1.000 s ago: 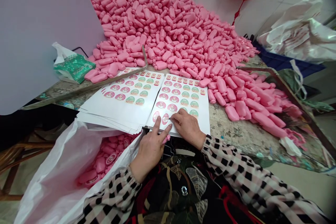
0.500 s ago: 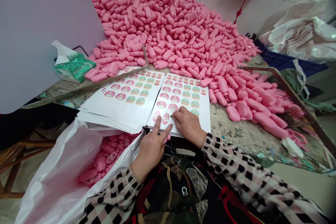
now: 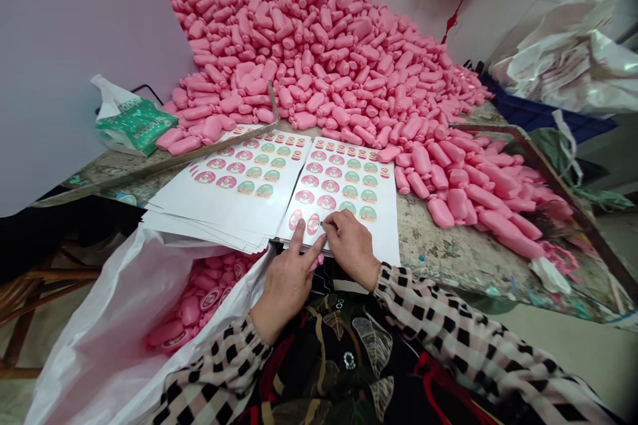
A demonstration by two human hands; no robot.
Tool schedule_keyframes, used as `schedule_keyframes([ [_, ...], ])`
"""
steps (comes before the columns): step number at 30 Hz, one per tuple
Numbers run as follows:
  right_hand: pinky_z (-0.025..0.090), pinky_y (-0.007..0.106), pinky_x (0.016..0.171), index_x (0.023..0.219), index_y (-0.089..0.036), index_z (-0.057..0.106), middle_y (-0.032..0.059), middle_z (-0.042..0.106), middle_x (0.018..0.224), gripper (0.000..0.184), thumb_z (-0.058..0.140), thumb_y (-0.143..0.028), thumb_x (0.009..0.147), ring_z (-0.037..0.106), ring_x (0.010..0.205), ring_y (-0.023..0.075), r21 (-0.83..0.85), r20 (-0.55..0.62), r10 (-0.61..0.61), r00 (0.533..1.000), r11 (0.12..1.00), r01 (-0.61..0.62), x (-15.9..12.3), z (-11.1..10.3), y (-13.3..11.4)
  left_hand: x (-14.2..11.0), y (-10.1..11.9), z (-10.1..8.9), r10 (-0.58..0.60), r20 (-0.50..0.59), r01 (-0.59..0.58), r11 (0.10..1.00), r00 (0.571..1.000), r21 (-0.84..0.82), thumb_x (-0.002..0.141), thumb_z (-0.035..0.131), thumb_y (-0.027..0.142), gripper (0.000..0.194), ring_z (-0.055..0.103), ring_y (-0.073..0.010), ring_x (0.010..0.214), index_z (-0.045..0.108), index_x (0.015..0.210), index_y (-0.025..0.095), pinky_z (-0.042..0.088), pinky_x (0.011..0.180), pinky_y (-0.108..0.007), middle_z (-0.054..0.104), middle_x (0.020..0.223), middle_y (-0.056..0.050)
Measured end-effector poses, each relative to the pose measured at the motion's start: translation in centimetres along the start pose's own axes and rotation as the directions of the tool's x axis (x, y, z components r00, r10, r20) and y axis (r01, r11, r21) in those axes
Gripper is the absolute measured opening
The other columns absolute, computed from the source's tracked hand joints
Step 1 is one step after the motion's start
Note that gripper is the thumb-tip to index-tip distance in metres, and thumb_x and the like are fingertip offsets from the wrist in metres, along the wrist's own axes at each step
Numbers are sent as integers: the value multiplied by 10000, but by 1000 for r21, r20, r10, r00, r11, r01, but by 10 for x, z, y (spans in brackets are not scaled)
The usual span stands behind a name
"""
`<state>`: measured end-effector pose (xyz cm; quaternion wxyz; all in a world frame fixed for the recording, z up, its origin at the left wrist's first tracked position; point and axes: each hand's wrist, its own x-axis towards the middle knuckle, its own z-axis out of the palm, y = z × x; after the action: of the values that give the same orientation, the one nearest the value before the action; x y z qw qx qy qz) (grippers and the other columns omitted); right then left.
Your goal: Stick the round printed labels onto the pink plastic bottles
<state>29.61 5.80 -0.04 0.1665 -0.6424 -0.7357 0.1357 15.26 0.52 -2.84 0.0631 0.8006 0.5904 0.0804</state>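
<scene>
A sheet of stickers [image 3: 339,239] with pink and green labels lies at the table's front edge. My left hand [image 3: 289,275] presses its index fingertip and thumb on this sheet, around an oval pink sticker [image 3: 314,224]. A bit of a pink plastic piece [image 3: 318,261] pokes out from under that hand, held in its curled fingers; the rest is hidden. My right hand [image 3: 353,246] is closed in a pinch at the oval sticker's right edge. A small dark tip [image 3: 323,224] shows at its fingertips; what it belongs to is hidden.
Pink bottle-shaped pieces [image 3: 299,46] form a big heap at the back and right. More sticker sheets [image 3: 209,209] lie to the left. An open white sack [image 3: 114,285] with pink pieces stands below. A metal strip [image 3: 164,161], green packet [image 3: 137,125] and blue crate [image 3: 548,106] are around.
My right hand has shifted slightly left, toward the oval sticker, baring a green sticker beside it. My left hand stays in place on the sheet. The view has moved a little.
</scene>
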Motion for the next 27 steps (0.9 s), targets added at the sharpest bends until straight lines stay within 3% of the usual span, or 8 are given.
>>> schedule_keyframes([
  [8,300,258,621,867,-232,578,7,593,864,169,432,-315,884,525,751,144,66,18,107,994,992,-108,6,0,-2,1,-2,4,6,-18,-6,1000,1000,8,876,457,253,546,622,-216,899,304,1386,372,497,702,-335,60,1527,-108],
  [23,305,249,613,810,-219,608,18,603,824,183,465,-323,853,517,718,137,140,71,115,991,982,-124,12,-4,-2,-1,-4,9,17,-34,-18,1000,999,-26,866,472,224,575,610,-223,930,293,1389,378,493,725,-343,20,1530,-106],
  [27,295,252,590,792,-217,613,21,610,812,256,464,-416,854,510,687,136,116,71,126,990,984,-133,14,-4,-4,-1,-3,10,14,-46,-15,1000,999,-18,875,461,244,565,609,-218,939,281,1394,376,491,734,-337,36,1530,-105],
])
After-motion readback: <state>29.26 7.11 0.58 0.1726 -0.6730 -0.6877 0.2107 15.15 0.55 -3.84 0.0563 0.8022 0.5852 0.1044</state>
